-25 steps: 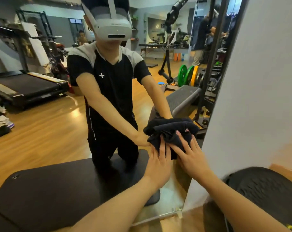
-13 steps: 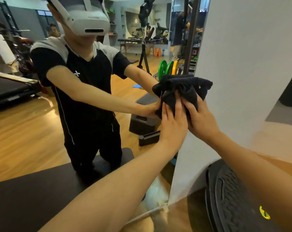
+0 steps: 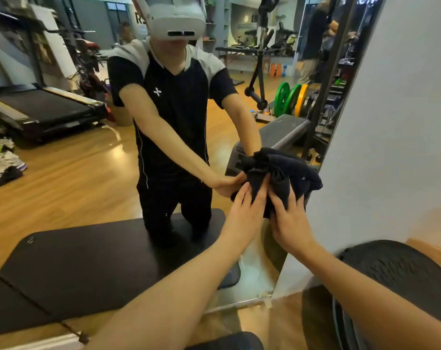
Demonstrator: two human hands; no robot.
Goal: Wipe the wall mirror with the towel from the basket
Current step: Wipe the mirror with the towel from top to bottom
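A large wall mirror point(image 3: 83, 178) fills the left and middle of the view and shows my own reflection. A bunched dark towel point(image 3: 282, 173) is pressed flat against the glass near the mirror's right edge, at about waist height. My left hand point(image 3: 247, 213) lies on the towel's lower left part with fingers spread. My right hand point(image 3: 290, 223) presses its lower right part beside the left one. Both hands hold the towel against the glass. The basket is not in view.
A white wall point(image 3: 391, 122) borders the mirror on the right. A round black ribbed platform point(image 3: 401, 274) sits on the floor at lower right. The mirror reflects a black mat point(image 3: 88, 261), a treadmill point(image 3: 37, 107) and coloured weight plates point(image 3: 290, 97).
Both hands slid the towel up the glass half a second ago and have now brought it back down, still near the mirror's right edge.
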